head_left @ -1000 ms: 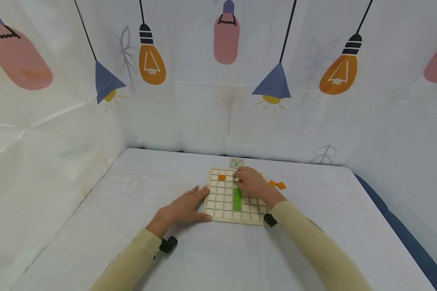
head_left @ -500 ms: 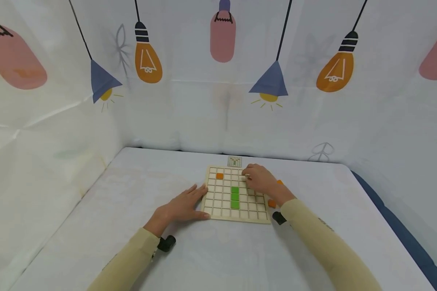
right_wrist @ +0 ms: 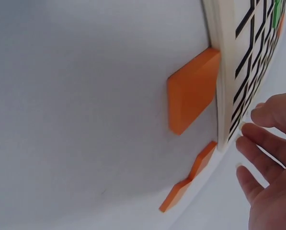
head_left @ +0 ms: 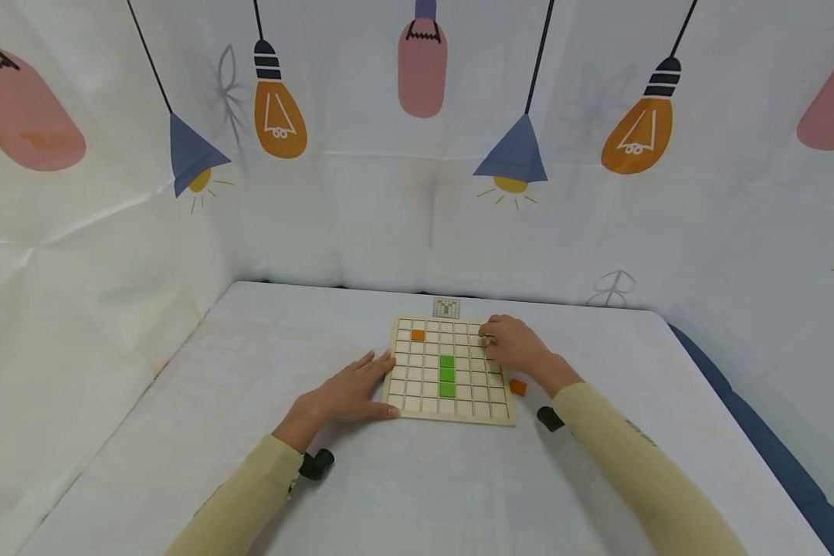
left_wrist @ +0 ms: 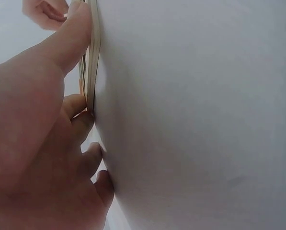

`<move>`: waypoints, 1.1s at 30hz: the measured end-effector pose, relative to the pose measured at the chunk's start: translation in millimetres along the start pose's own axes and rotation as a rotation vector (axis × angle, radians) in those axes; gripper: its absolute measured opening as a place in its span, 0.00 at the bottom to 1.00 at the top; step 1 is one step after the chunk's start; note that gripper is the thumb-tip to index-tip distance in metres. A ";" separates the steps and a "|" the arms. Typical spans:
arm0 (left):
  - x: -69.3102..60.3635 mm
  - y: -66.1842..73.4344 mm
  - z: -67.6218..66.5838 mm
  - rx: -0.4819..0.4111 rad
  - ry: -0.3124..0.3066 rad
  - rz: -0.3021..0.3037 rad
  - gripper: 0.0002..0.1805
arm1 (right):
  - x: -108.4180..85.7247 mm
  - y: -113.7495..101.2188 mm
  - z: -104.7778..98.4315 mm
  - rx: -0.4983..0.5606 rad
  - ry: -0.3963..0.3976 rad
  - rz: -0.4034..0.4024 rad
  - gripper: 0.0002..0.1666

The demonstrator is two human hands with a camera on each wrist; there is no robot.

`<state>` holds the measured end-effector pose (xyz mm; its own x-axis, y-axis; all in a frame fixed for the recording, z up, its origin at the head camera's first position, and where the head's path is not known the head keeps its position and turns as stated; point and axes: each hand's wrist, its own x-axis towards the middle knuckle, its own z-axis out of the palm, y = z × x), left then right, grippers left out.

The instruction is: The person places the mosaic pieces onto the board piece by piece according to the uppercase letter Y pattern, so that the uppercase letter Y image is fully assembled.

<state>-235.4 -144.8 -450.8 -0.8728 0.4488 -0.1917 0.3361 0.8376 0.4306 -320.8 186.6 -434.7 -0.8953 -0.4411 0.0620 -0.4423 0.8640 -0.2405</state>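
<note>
- Head cam: there's a pale wooden square grid board (head_left: 417, 374) on the white table (head_left: 285, 324), over toward the far edge, with a small card printed with a coloured grid (head_left: 446, 307) between it and that edge. Three green square tiles (head_left: 447, 374) sit in a column on the board, plus one orange square tile (head_left: 418, 335) near its far left corner.
- Same view: left hand (head_left: 344, 390) has its fingers stretched out against the board's left edge. Right hand (head_left: 517, 344) is bent over the board's far right corner; can't tell if it's pinching anything.
- My read: the right hand is working out a square while the left steadies the board. Next move probably calls for a precise fingertip touch on one cell, board kept still.
- Left wrist cam: thumb along the board's near edge, fingers round its left side. No tile gripped that I can see.
- Right wrist cam: one loose orange tile (right_wrist: 193, 93) right by the board's right edge, and two touching orange tiles (right_wrist: 189, 176) farther on, close to the fingertips but apart from them.
</note>
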 end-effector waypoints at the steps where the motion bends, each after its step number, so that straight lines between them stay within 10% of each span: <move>1: 0.1 0.1 -0.2 -0.002 0.000 0.000 0.53 | -0.5 2.3 0.0 -0.005 -0.002 0.003 0.19; 33: 0.2 -1.7 2.4 0.011 0.017 0.004 0.53 | -22.2 36.6 -0.1 -0.047 0.041 0.087 0.10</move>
<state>-235.3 -145.4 -453.8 -0.8774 0.4469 -0.1746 0.3434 0.8391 0.4219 -317.2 228.0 -444.8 -0.9315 -0.3543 0.0823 -0.3637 0.9096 -0.2008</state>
